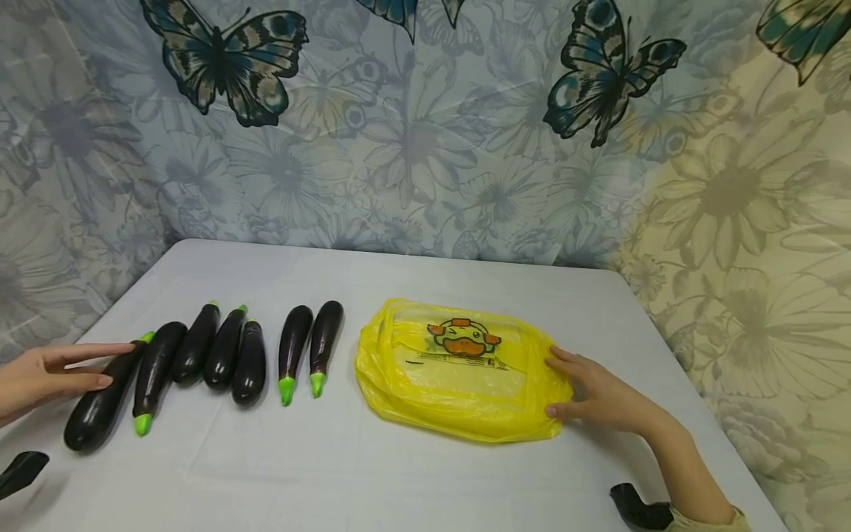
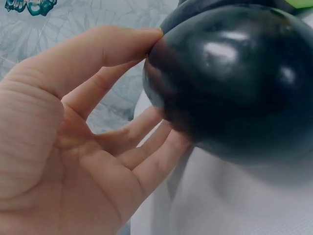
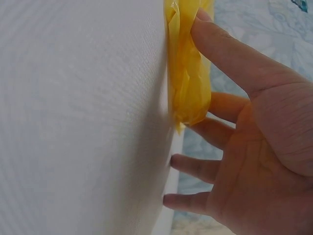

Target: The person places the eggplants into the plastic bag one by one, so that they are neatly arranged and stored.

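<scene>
My left hand [image 1: 56, 375] is at the far left, with its straight thumb and fingertips touching the upper part of the leftmost eggplant [image 1: 96, 414]. In the left wrist view, the glossy dark eggplant [image 2: 234, 93] fills the right side; the thumb [image 2: 98, 51] meets its upper edge, the other fingers its lower edge. A flat yellow plastic bag [image 1: 459, 410] with a printed duck face lies right of centre. At its right edge, my right hand [image 1: 605, 391] touches it with spread fingers. The right wrist view shows the yellow bag [image 3: 188, 83] beside the thumb, with the lower fingers free of it.
Several more eggplants form a row to the right, including a dark one with its green end toward me [image 1: 159, 362] and a separate pair [image 1: 324, 340]. All lie on a white-covered table [image 1: 319, 473]. Behind it hangs a butterfly-patterned cloth [image 1: 425, 162]. Black wrist mounts show near both forearms.
</scene>
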